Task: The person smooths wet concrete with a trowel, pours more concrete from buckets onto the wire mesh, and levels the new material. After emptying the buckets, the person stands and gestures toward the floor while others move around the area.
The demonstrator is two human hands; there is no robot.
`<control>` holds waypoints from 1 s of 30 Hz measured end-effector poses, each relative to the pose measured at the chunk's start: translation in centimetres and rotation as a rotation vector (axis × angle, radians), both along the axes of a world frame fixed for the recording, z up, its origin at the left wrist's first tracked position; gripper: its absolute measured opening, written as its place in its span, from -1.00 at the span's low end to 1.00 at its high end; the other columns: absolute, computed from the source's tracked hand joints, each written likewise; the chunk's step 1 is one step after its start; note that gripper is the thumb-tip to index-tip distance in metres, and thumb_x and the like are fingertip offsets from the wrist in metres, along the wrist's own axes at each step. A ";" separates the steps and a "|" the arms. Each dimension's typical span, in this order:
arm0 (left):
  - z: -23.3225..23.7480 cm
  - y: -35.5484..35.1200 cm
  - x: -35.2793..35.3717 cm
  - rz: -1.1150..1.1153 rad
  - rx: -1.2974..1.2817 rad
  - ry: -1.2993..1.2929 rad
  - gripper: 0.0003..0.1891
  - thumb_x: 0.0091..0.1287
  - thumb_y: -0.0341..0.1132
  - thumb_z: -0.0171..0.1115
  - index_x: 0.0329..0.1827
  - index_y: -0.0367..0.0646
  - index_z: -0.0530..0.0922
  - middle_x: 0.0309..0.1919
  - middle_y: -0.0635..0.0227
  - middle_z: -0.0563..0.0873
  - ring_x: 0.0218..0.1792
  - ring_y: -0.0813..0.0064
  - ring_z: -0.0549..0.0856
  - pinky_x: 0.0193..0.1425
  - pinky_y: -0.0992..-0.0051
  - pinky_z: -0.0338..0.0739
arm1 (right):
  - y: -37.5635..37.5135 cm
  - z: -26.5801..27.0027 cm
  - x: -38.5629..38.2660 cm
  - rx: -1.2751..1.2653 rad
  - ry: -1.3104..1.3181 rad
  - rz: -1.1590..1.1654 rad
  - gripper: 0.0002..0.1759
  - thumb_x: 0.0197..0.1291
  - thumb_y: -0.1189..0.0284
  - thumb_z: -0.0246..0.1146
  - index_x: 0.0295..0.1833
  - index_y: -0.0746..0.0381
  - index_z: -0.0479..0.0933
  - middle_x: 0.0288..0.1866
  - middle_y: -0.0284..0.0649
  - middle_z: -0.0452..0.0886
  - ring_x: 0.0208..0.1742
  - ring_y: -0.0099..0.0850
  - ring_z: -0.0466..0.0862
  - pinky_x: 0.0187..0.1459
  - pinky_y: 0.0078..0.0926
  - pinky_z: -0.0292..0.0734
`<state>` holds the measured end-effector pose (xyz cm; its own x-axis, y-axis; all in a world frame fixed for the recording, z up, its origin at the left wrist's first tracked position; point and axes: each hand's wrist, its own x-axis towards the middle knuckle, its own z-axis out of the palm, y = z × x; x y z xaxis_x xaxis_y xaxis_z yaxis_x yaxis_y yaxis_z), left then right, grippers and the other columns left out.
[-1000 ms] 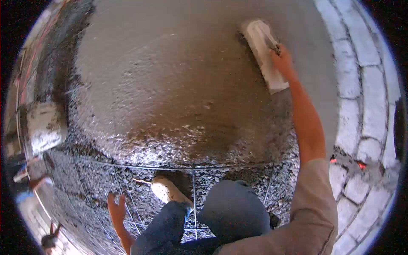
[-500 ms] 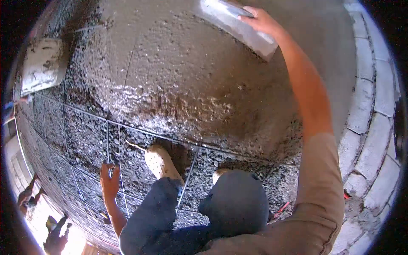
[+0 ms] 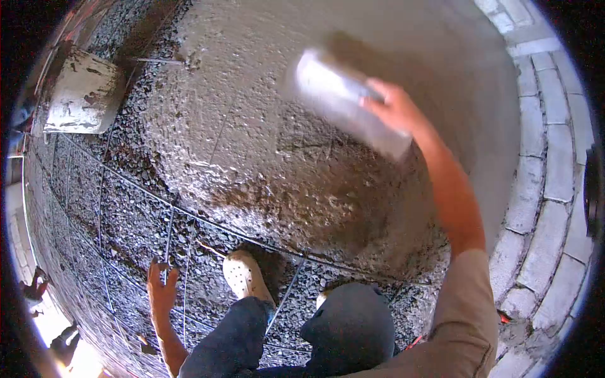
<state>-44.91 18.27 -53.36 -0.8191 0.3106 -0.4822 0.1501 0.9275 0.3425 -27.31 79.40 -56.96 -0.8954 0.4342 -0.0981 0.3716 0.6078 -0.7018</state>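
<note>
My right hand (image 3: 394, 107) is wrapped round the handle of a flat metal trowel (image 3: 343, 94), whose blade is blurred over the wet concrete (image 3: 252, 113). The concrete is smooth and grey at the upper right, rough and stony nearer my feet. At the lower left, my left hand (image 3: 162, 291) hangs above the gravel (image 3: 132, 220) and the thin rebar (image 3: 170, 236), fingers apart, with nothing seen in it.
A mud-stained bucket (image 3: 85, 94) stands at the upper left. A block wall (image 3: 542, 164) curves along the right. My beige shoe (image 3: 244, 275) rests on gravel by a long bar. Dark figures of people (image 3: 63, 346) show at the lower left.
My right hand and the trowel have moved down in the view, and the blade is now blurred. The bucket and wall have shifted with the camera. My left hand keeps about the same place.
</note>
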 end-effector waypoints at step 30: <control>-2.1 1.2 2.5 -0.007 0.104 -0.170 -0.38 0.14 -0.21 0.34 0.25 -0.25 0.38 0.03 0.10 0.59 0.11 0.14 0.56 0.21 0.31 0.38 | -14.2 -1.2 -11.6 -0.196 -0.201 0.572 -0.63 0.17 0.27 0.27 -0.05 0.33 0.48 -0.17 -0.10 0.65 -0.14 -0.37 0.64 -0.09 -0.31 0.53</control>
